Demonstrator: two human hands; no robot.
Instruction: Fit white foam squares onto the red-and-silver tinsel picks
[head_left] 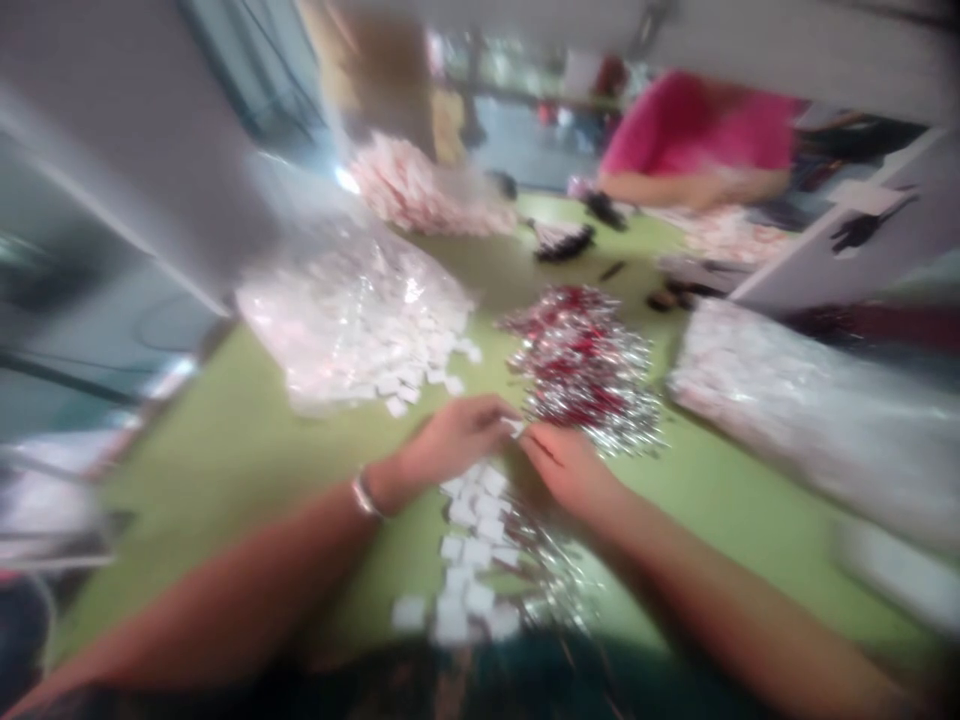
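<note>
My left hand, with a bracelet at the wrist, is closed and pinches a small white piece at its fingertips. My right hand meets it there, its fingers pressed together against the piece's right side; anything else in them is hidden by blur. Below the hands lies a group of flat white square pieces, beside several thin silvery pieces with long shiny ends. Just beyond my right hand is a heap of thin silver-and-red pieces.
A clear plastic bag spills white squares onto the green table. A wrapped plastic package lies on the right. Across the table, a person in a pink top works near a pale heap. Another pale pink heap lies at the back.
</note>
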